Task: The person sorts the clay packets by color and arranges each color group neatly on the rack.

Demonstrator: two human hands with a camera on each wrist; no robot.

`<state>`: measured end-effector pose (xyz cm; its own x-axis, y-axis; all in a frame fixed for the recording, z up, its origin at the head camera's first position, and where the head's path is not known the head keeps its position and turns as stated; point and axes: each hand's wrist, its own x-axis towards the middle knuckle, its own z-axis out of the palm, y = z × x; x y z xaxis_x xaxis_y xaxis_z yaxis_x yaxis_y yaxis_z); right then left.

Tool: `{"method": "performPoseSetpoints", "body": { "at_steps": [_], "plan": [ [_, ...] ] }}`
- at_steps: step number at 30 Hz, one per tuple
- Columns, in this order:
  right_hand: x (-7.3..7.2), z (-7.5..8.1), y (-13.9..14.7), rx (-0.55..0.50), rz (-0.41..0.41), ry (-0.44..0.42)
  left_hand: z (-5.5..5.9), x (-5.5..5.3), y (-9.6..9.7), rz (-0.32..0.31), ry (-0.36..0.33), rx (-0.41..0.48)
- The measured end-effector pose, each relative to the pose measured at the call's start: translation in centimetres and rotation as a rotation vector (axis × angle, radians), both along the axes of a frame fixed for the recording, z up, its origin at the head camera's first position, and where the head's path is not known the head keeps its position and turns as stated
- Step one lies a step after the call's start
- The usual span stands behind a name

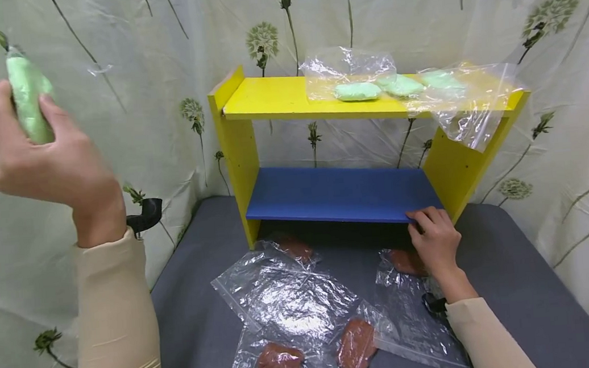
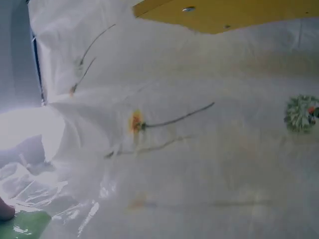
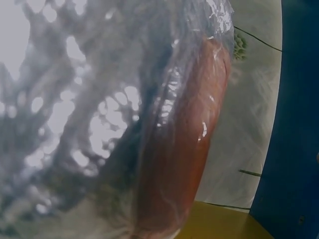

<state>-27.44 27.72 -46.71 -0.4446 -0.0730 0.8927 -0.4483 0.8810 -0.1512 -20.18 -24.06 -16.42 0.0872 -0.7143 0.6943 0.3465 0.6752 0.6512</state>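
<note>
My left hand (image 1: 48,150) is raised at the far left, well away from the shelf unit. It grips a green lump in a clear plastic bag (image 1: 29,94) between thumb and fingers. In the left wrist view, part of this green lump (image 2: 25,225) shows at the lower left corner beside a fingertip. My right hand (image 1: 436,239) holds the front edge of the blue shelf (image 1: 341,195) near its right end, fingers curled at the edge. Below that hand lies a bagged brown lump (image 1: 406,260). The right wrist view shows a brown lump (image 3: 189,149) close up through crinkled plastic.
On the yellow top shelf (image 1: 278,97) lie several bagged green lumps (image 1: 357,92), one bag hanging over the front edge. More bagged brown lumps (image 1: 280,363) lie on the dark grey table (image 1: 190,305). A flower-patterned curtain (image 1: 163,73) surrounds the table.
</note>
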Motion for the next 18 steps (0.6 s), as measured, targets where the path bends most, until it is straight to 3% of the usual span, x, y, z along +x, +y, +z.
{"method": "performPoseSetpoints", "body": {
  "at_steps": [1, 3, 8, 12, 14, 18],
  "plan": [
    [0.0, 0.0, 0.0, -0.004, 0.0, 0.003, -0.1, -0.5, 0.3, 0.016, -0.013, -0.024],
    [0.0, 0.0, -0.2, -0.009, 0.004, 0.002, -0.2, -1.4, 1.3, -0.047, -0.012, -0.056],
    [-0.1, -0.1, -0.4, -0.006, 0.015, -0.016, 0.3, -3.3, 4.5, -0.421, 0.033, -0.015],
    [-0.1, -0.2, -0.5, -0.005, 0.014, -0.028, 0.6, -4.5, 6.3, -0.589, 0.037, -0.006],
    [0.0, -0.1, -0.4, -0.009, 0.011, -0.028, 0.6, -5.4, 6.9, -0.604, 0.005, -0.043],
    [0.1, 0.0, 0.0, -0.015, -0.002, -0.027, 0.5, -7.6, 8.1, -0.515, -0.113, -0.199]
  ]
}}
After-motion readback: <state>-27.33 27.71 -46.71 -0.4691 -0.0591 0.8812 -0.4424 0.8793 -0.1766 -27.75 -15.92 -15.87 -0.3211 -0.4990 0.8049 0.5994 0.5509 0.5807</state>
